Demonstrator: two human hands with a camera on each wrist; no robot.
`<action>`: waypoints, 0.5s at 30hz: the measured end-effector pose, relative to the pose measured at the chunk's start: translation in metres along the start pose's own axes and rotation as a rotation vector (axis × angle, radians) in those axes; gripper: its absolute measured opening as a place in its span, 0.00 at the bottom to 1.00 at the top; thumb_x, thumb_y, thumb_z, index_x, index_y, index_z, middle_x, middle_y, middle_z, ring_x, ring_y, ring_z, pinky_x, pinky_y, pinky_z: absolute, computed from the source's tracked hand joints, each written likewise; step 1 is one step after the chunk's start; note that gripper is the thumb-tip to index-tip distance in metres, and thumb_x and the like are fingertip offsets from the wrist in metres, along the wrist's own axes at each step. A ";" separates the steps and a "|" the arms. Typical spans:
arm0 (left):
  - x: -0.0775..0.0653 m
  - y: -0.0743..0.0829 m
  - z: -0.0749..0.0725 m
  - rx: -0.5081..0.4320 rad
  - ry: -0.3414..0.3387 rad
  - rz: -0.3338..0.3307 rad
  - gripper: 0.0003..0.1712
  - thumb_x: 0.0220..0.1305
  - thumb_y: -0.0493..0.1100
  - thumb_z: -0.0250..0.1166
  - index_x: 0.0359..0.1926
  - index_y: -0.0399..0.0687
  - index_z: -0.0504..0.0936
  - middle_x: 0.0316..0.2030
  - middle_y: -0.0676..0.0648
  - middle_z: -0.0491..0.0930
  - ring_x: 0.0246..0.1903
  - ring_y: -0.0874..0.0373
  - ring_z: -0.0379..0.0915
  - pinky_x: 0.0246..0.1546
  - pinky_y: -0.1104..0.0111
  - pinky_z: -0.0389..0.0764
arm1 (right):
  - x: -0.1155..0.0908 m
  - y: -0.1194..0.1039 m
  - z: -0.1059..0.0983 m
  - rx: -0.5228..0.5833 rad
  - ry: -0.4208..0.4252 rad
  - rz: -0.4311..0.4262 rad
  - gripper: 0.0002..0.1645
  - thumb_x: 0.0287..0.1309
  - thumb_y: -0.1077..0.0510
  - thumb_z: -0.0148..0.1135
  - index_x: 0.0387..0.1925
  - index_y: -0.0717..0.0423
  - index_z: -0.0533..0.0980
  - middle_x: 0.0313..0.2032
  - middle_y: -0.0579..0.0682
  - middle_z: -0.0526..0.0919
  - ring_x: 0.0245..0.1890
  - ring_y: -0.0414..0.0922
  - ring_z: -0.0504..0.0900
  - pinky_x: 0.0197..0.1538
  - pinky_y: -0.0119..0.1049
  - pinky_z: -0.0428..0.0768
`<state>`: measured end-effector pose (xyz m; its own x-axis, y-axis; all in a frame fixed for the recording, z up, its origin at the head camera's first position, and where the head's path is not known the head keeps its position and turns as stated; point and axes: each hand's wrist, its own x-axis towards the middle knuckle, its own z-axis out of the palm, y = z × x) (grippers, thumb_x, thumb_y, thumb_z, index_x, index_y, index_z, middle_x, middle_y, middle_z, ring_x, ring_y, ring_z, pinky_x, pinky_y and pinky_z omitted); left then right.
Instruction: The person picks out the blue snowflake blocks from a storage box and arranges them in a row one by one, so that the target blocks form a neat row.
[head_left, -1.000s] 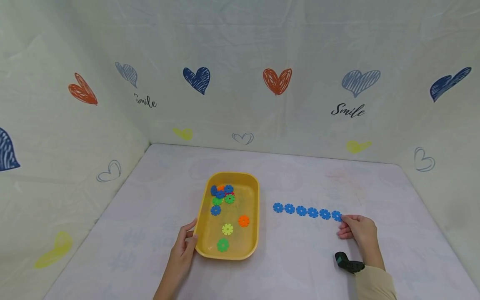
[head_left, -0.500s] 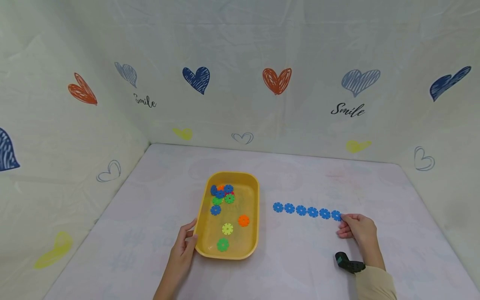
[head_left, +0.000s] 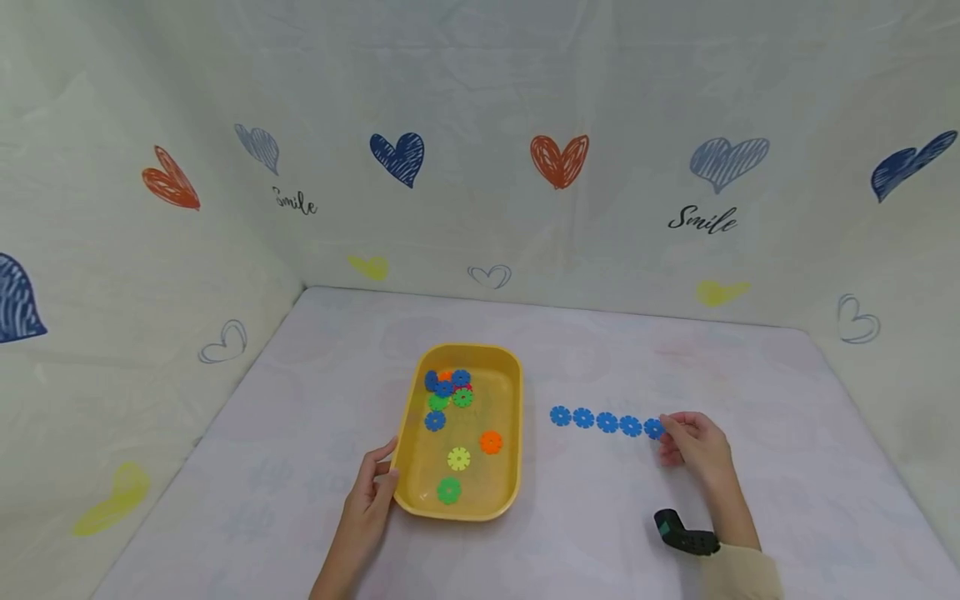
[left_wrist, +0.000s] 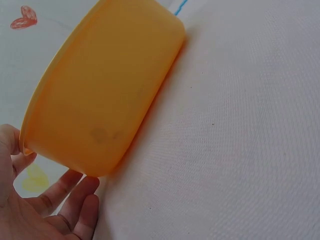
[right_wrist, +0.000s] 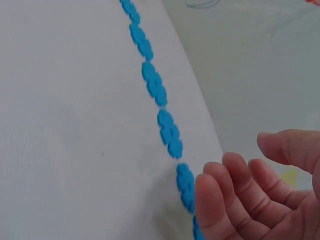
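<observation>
In the head view, my left hand (head_left: 363,500) holds the left rim of a yellow plastic tray (head_left: 517,450). The left wrist view has its fingers against the outer wall of the tray (left_wrist: 100,90). Several notched plastic discs lie in the tray. To its right, blue notched discs (head_left: 607,422) form a row on the table. My right hand (head_left: 701,446) is over the right end of that row, hiding part of it. Seen from the right wrist, the thumb stands apart from the fingers of the right hand (right_wrist: 255,200), and the fingers overlap the nearest blue disc (right_wrist: 198,230).
Inside the tray are an orange disc (head_left: 491,442), a pale yellow disc (head_left: 458,458) and a green disc (head_left: 449,491), with a mixed pile at the far end. A white cloth wall (head_left: 480,208) printed with hearts rises behind the table. A black device (head_left: 686,533) sits at my right wrist.
My right hand has moved a little left and away from me, now covering the sixth blue disc that showed before. The left hand stays on the tray. The head view has shifted slightly.
</observation>
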<state>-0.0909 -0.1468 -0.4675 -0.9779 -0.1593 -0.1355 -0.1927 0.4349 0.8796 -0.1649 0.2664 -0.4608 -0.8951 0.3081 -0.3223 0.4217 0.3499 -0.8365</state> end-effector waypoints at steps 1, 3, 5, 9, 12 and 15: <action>0.000 0.000 0.000 0.002 -0.001 -0.001 0.21 0.71 0.47 0.48 0.63 0.57 0.64 0.47 0.42 0.74 0.26 0.64 0.65 0.30 0.74 0.69 | -0.001 -0.003 0.003 -0.009 -0.001 -0.018 0.28 0.63 0.44 0.52 0.52 0.64 0.65 0.25 0.45 0.79 0.22 0.39 0.79 0.29 0.28 0.79; 0.000 0.001 0.000 0.004 0.000 -0.003 0.21 0.71 0.46 0.48 0.63 0.57 0.64 0.47 0.42 0.74 0.26 0.64 0.65 0.30 0.74 0.69 | 0.003 -0.004 0.011 -0.017 -0.011 -0.069 0.29 0.62 0.42 0.54 0.51 0.63 0.67 0.28 0.47 0.80 0.25 0.39 0.80 0.31 0.25 0.78; 0.000 0.001 0.000 0.006 0.000 -0.005 0.21 0.71 0.46 0.48 0.63 0.57 0.64 0.47 0.42 0.74 0.26 0.64 0.64 0.30 0.74 0.69 | 0.012 0.003 0.022 -0.026 -0.028 -0.139 0.30 0.60 0.39 0.54 0.50 0.61 0.68 0.31 0.50 0.81 0.27 0.39 0.81 0.31 0.23 0.77; 0.000 0.000 0.000 0.004 0.000 0.000 0.21 0.71 0.46 0.48 0.64 0.57 0.63 0.47 0.42 0.75 0.25 0.64 0.64 0.30 0.74 0.68 | 0.033 0.020 0.048 -0.009 -0.054 -0.267 0.30 0.55 0.34 0.57 0.47 0.53 0.71 0.36 0.51 0.82 0.32 0.40 0.82 0.34 0.23 0.78; 0.000 0.000 0.000 0.004 -0.001 0.002 0.21 0.71 0.47 0.48 0.64 0.58 0.63 0.47 0.42 0.75 0.26 0.64 0.64 0.30 0.74 0.68 | 0.033 0.017 0.069 -0.016 -0.072 -0.359 0.26 0.55 0.35 0.57 0.45 0.49 0.72 0.37 0.49 0.82 0.34 0.40 0.82 0.38 0.25 0.79; 0.000 -0.001 0.000 0.004 -0.002 0.000 0.21 0.71 0.47 0.48 0.64 0.58 0.63 0.47 0.42 0.75 0.26 0.64 0.64 0.30 0.74 0.68 | 0.014 -0.006 0.083 -0.009 -0.121 -0.439 0.22 0.58 0.39 0.58 0.44 0.51 0.74 0.37 0.50 0.82 0.35 0.41 0.81 0.39 0.29 0.80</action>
<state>-0.0913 -0.1470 -0.4682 -0.9779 -0.1581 -0.1365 -0.1934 0.4382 0.8778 -0.1919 0.1951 -0.4973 -0.9997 0.0235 0.0121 -0.0008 0.4324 -0.9017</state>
